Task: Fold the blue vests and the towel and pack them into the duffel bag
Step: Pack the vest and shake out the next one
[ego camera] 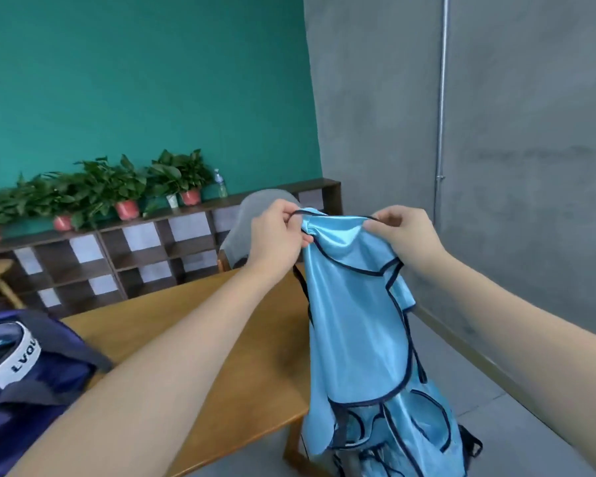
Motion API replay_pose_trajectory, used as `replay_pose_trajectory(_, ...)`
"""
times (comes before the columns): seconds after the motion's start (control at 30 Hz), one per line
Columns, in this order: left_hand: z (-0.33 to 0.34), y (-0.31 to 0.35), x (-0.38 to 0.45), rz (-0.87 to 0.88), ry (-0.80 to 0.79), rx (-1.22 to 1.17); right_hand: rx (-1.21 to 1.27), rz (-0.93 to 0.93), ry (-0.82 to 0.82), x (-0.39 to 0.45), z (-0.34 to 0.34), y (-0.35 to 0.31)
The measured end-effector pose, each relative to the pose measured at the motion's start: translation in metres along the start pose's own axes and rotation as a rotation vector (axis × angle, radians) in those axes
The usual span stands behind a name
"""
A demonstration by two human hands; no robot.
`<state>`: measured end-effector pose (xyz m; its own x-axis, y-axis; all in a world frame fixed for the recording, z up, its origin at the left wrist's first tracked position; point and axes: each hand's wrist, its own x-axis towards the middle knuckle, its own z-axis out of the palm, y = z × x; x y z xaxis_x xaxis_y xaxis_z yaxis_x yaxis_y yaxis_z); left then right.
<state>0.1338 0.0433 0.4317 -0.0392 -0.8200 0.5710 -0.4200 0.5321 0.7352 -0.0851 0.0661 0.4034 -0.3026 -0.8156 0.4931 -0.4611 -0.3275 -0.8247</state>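
Blue vest [351,325], pinched by its top hem between left hand [277,232] and right hand [405,235], was judged likely to snag on vests tangled below them.

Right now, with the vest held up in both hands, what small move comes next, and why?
Probably lower the blue vest onto the bare wooden table and spread it flat. The left hand and right hand pinch its top edge, and it hangs past the table's edge, so it cannot be folded neatly yet. The duffel bag waits at the left.
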Motion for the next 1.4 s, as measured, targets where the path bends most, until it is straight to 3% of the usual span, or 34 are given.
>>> replay_pose_trajectory(0.17, -0.106, -0.006, 0.058, 0.118, 0.246, 0.143, -0.127, -0.338, -0.075, 0.036, 0.054, -0.087)
replay_pose_trajectory(0.4, -0.219, -0.007, 0.092, 0.169, 0.324, 0.437, -0.372, -0.608, -0.192, 0.067, 0.118, -0.156)
replay_pose_trajectory(0.8, -0.298, 0.008, 0.094, 0.049, 0.167, 0.559, -0.386, -0.622, -0.16, 0.077, 0.147, -0.208)
replay_pose_trajectory(1.03, -0.311, 0.007, 0.081, -0.141, -0.138, 0.421, -0.343, -0.521, -0.249, 0.069, 0.144, -0.202)
replay_pose_trajectory(1.17, -0.31, 0.002, 0.083, -0.155, -0.147, 0.276, -0.353, -0.5, -0.289, 0.074, 0.141, -0.199)
replay_pose_trajectory(1.4, -0.328, 0.026, 0.113, -0.055, -0.136, 0.315, -0.326, -0.472, -0.26, 0.109, 0.122, -0.224)
